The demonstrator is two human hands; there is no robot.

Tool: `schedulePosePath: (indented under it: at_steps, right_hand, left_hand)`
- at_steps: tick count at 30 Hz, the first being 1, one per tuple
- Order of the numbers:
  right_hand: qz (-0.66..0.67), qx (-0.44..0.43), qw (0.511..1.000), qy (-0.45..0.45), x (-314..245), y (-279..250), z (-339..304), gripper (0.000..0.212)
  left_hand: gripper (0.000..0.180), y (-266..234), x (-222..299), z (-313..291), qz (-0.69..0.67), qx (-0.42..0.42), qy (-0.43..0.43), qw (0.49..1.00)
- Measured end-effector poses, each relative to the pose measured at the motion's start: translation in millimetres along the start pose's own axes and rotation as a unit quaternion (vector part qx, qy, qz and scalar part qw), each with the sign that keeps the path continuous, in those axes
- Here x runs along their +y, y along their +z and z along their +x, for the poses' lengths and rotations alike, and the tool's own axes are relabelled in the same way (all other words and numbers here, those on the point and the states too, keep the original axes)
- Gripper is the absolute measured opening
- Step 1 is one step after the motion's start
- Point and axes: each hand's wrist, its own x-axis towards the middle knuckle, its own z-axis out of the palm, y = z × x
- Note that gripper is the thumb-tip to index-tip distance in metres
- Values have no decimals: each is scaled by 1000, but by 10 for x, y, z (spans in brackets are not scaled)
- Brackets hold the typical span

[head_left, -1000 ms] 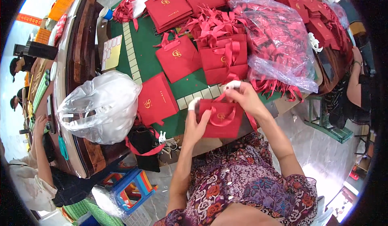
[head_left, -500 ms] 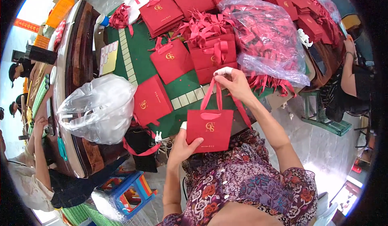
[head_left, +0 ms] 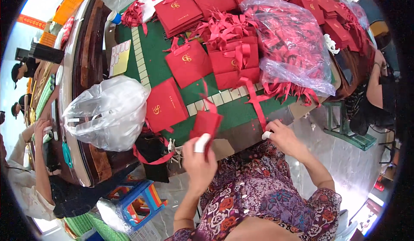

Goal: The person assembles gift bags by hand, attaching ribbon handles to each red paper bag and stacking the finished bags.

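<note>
A small red paper gift bag [head_left: 207, 123], turned edge-on and smeared by motion, is in my left hand [head_left: 200, 163], whose fingers are closed around its lower part. White tape wraps one of those fingers. The bag's ribbon handle trails up over the green table mat. At the table's near edge, my right hand [head_left: 284, 139], also with a taped finger, has its fingertips pinched at the lower end of a loose red ribbon [head_left: 258, 107]. Beyond the hands stand a bundle of red bags [head_left: 235, 66] with ribbon handles, another red bag [head_left: 188, 64] and a flat red stack [head_left: 166, 105].
A clear plastic sack of red ribboned pieces [head_left: 293, 42] lies at the right, with more red bag stacks [head_left: 177, 10] behind. A white plastic bag [head_left: 108, 114] sits left. A blue stool [head_left: 140, 204] and a green stool [head_left: 349, 126] flank me; co-workers' arms show at both sides.
My left hand has turned the bag edge-on and raised it slightly. My right hand has let go of the bag's handle and moved down and right to the loose ribbon's end.
</note>
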Motion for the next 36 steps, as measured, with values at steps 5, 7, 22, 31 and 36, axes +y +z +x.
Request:
schedulePosePath:
  at_steps: [5, 7, 22, 31, 36]
  right_hand:
    - [77, 46, 996, -4, -30, 0, 73, 19]
    - [101, 79, 992, -3, -75, -12, 173, 19]
    - [237, 215, 936, 145, -435, 393, 983, 11]
    - [304, 188, 916, 182, -506, 373, 1077, 12]
    - [296, 175, 915, 213, -495, 344, 1114, 13]
  left_hand:
    - [46, 464, 178, -269, -59, -99, -35, 993]
    - [48, 579, 164, -301, -76, -128, -16, 989]
    - [49, 769, -423, 494, 37, -135, 92, 986]
    - [28, 758, -378, 423, -68, -156, 10, 985]
    - [22, 781, -225, 347, -24, -81, 31, 996]
